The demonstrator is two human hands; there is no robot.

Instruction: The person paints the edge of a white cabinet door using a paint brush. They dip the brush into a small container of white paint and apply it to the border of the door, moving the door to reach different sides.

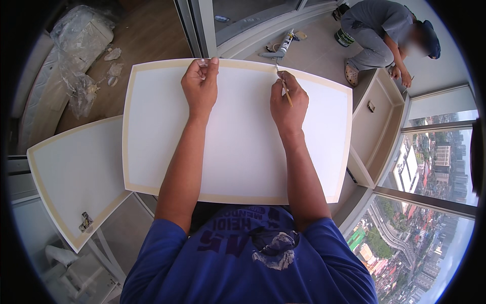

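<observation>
A large white panel (243,152) with a cream border lies in front of me, beneath both forearms. My right hand (291,101) is closed around a thin paintbrush (287,93) with a light wooden handle. Its tip points away from me and meets the border along the far edge, right of the middle. At the same far edge, further left, my left hand (200,88) is closed, with fingers curled and thumb beside them. Something whitish shows at its fingertips; whether that is a held thing or smears on the skin, I cannot make out.
Beyond the panel lies a caulking gun (283,46). A co-worker (377,33) crouches at far right by a dark bucket (345,37) and a shallow cream frame (385,96). A second bordered panel (76,167) is at left. Plastic sheeting (76,45) covers things behind; windows line the right.
</observation>
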